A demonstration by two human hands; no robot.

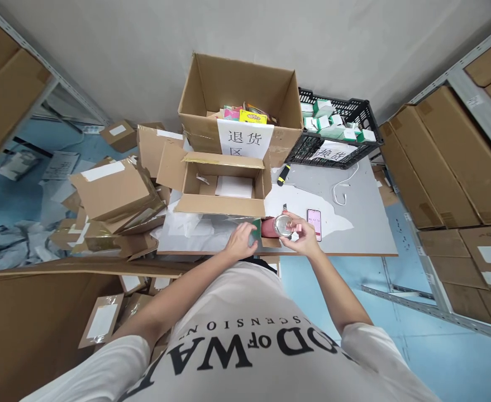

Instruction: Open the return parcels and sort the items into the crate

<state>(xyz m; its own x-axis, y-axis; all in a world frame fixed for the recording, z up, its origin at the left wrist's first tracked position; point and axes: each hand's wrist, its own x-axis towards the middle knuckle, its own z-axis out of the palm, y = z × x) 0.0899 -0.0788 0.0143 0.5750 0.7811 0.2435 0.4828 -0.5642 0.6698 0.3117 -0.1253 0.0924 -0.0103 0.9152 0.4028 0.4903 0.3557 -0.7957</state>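
My right hand (304, 239) has its fingers closed round the silver, see-through round end of a pink cup-like cylinder (268, 228). A small pink part shows between the fingers. At the cylinder's other end is a green box (254, 231), with my left hand (241, 241) closed on its side. Whether the cylinder is partly inside this box, I cannot tell. A brown cardboard flap (271, 243) lies just below the cylinder, at the table's front edge. Behind my hands stands an open cardboard box (219, 205) with white paper inside.
A large labelled carton (287, 137) holds colourful packets. Right of it, a black crate (365, 120) holds several green-and-white boxes. A black-and-yellow cutter (284, 175), a white cable (343, 185) and a phone (314, 224) lie on the table (366, 223). Cardboard boxes (111, 192) are piled left.
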